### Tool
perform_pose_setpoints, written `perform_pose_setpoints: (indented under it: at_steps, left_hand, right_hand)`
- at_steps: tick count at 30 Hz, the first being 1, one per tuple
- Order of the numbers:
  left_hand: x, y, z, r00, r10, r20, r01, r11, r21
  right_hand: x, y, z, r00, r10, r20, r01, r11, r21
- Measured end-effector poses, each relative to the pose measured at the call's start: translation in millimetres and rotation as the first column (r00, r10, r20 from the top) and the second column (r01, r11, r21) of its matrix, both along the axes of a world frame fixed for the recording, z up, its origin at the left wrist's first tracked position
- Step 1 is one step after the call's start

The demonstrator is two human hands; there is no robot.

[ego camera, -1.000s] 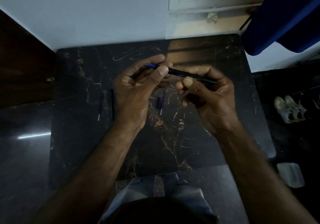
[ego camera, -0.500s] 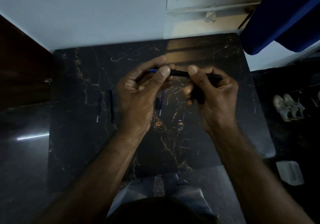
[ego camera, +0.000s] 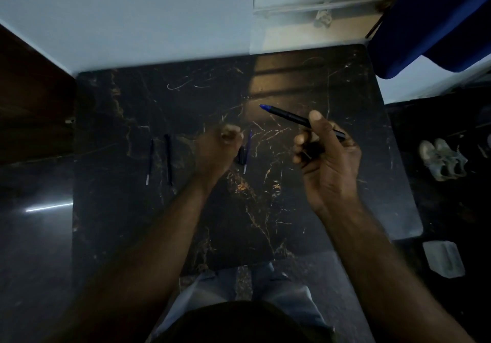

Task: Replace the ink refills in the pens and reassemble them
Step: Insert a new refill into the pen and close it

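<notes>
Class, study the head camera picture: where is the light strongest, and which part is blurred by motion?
Head view: dim overall; brightest on the wall, with a warm patch on the table; a glare streak on the floor; the left hand is motion-blurred, the right hand and pen sharper.

No readable text, label, brand or number shows on anything here.

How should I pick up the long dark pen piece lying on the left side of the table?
Pinch the dark pen barrel around its middle, coming straight down from above. It lies flat on the black marble table, long and thin, running away from you, so fingers fit on its left and right sides. The thin refill lies close on its left, apart from it, so keep the pinch narrow.
</notes>
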State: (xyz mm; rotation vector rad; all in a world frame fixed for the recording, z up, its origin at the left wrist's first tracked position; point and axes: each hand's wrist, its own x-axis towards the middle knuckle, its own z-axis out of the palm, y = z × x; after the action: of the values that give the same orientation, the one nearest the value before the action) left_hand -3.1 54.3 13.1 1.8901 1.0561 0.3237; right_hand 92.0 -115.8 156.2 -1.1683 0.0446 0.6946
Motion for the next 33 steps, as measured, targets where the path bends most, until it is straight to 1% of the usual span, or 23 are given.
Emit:
perform_pose_setpoints:
  at_steps: [1,2,3,6,11,15,17,18,19,20,21,22,23,24,26,27,29,33]
  left_hand:
    - [1.5,1.7,-14.0,0.989,-0.057,-0.138,0.071,0.992,0.102]
    - [4.4,1.5,-23.7,0.972,-0.096,-0.215,0.127,0.983,0.136]
    - [7.0,0.6,-28.5,0.961,-0.124,-0.248,0.157,0.98,0.118]
    - [13.1,-0.2,-34.9,0.937,-0.15,-0.316,0.183,0.98,0.076]
    - [15.7,-3.8,-38.3,0.902,-0.153,-0.403,0.214,0.971,0.111]
    - [10.6,-1.6,-40.2,0.904,-0.157,-0.398,0.234,0.96,0.154]
    - [8.7,-0.3,-38.0,0.914,-0.154,-0.374,0.22,0.965,0.141]
    - [8.4,0.1,-32.7,0.932,-0.139,-0.336,0.185,0.977,0.11]
    - [9.3,0.3,-22.8,0.964,-0.091,-0.249,0.098,0.995,0.019]
    - [10.7,-0.3,-7.8,0.993,-0.003,-0.121,-0.015,0.989,-0.15]
    - [12.1,-1.0,10.7,0.993,0.116,0.037,-0.096,0.934,-0.345]
    - [13.0,-2.4,32.0,0.953,0.245,0.179,-0.124,0.853,-0.507]
    - [14.0,-5.3,55.2,0.895,0.341,0.289,-0.101,0.785,-0.611]
    - [14.8,-9.5,77.9,0.835,0.4,0.379,-0.05,0.74,-0.671]
    - [15.8,-19.8,118.4,0.737,0.433,0.52,0.085,0.703,-0.706]
    - [16.0,-23.6,134.0,0.707,0.43,0.562,0.133,0.699,-0.702]
    - [14.4,-28.1,154.2,0.678,0.421,0.603,0.187,0.694,-0.695]
    - [13.2,-28.9,171.5,0.669,0.415,0.617,0.191,0.706,-0.682]
  right_hand:
    - [0.5,-2.0,-0.8,1.0,-0.002,-0.001,0.002,1.0,-0.002]
    - [1.4,-4.6,-1.6,1.0,-0.007,0.002,0.007,1.0,-0.007]
    - [2.4,-6.8,-2.2,1.0,-0.013,0.005,0.013,1.0,-0.015]
    - [3.9,-12.9,-3.8,1.0,-0.027,-0.004,0.027,0.999,-0.029]
    - [0.7,-22.8,-8.2,0.998,-0.046,-0.031,0.045,0.998,-0.035]
    - [-0.7,-28.4,-9.1,0.998,-0.06,-0.033,0.059,0.998,-0.032]
    - [-1.5,-31.2,-7.8,0.998,-0.057,-0.017,0.056,0.998,-0.039]
    - [-1.9,-32.5,-6.9,0.998,-0.055,-0.001,0.055,0.998,-0.042]
    - [-2.1,-33.7,-5.9,0.998,-0.056,0.021,0.057,0.997,-0.042]
    - [-2.0,-34.6,-5.1,0.997,-0.059,0.05,0.061,0.997,-0.037]
    - [-2.2,-35.0,-3.8,0.995,-0.063,0.083,0.066,0.997,-0.027]
    - [-2.3,-35.1,-2.4,0.99,-0.07,0.119,0.071,0.997,-0.011]
    - [-2.3,-35.1,-0.1,0.985,-0.076,0.155,0.076,0.997,0.006]
    - [-2.5,-34.5,2.8,0.978,-0.08,0.193,0.077,0.997,0.023]
    - [-2.2,-33.6,10.4,0.962,-0.086,0.261,0.077,0.996,0.044]
    - [-1.8,-32.4,15.2,0.953,-0.093,0.288,0.081,0.995,0.056]
    - [0.4,-29.8,24.2,0.939,-0.118,0.323,0.095,0.992,0.084]
    - [5.0,-25.0,34.5,0.92,-0.132,0.368,0.096,0.989,0.115]
